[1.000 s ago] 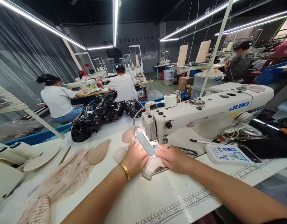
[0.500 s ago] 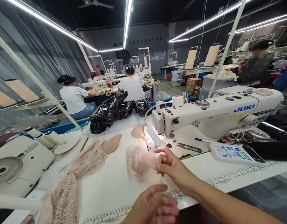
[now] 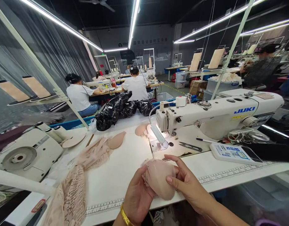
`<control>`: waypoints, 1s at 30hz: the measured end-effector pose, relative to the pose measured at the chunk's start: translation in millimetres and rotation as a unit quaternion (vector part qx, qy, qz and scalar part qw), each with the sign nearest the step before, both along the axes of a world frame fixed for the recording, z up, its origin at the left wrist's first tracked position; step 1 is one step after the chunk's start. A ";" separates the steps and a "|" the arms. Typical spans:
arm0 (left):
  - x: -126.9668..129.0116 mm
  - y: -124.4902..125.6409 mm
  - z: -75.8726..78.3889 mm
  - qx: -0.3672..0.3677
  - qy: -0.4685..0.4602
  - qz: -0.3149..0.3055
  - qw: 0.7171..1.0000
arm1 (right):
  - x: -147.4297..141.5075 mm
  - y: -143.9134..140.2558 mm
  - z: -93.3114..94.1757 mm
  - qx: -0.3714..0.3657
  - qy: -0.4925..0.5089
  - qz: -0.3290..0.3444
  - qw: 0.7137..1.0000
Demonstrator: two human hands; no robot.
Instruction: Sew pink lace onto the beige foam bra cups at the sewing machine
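A beige bra cup [image 3: 159, 179] with lace along its left edge is held up over the table's front edge. My left hand [image 3: 139, 194] grips its lace side from the left, fingers partly hidden behind it. My right hand [image 3: 183, 179] pinches the opposite side, thumb on the near face. Just beyond stands a white sewing machine [image 3: 212, 111], its lamp lit over the needle area. Another beige cup [image 3: 141, 130] lies by the needle. To the left, beige lace fabric [image 3: 75, 185] with a cup [image 3: 117, 140] on it spreads across the table.
Thread snips [image 3: 190, 146], a pen [image 3: 206, 140] and a white phone-like case [image 3: 233, 153] lie on the right. A printed ruler [image 3: 104, 205] runs along the table's front. Black plastic bags [image 3: 111, 110] sit behind. A second machine [image 3: 29, 153] and thread cones [image 3: 51, 135] are at left.
The bra cup has come off the tabletop toward me and is now between both hands. My left hand, earlier apart from it, has closed on its lace side. The view has shifted slightly.
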State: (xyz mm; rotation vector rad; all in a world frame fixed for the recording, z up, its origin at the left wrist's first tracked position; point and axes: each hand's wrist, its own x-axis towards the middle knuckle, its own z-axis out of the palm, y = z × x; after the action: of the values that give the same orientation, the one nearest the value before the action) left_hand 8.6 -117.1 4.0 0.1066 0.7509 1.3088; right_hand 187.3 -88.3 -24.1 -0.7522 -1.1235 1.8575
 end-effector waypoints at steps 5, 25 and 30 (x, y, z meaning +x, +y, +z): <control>8.4 0.4 2.9 -0.033 0.047 0.028 0.998 | 1.9 -3.5 0.8 0.009 0.000 0.011 1.000; 14.7 14.4 8.3 -0.020 0.088 0.024 0.996 | 8.5 11.4 -2.9 -0.003 0.003 -0.032 0.999; 18.1 18.6 9.0 0.038 0.118 -0.001 0.992 | 9.0 13.6 -3.8 0.003 0.010 -0.029 1.000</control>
State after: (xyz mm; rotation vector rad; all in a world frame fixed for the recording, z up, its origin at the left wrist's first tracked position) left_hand 26.8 -98.4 13.0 0.3273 0.9010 1.3370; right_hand 196.3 -74.6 -27.9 -0.7539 -1.0847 1.8091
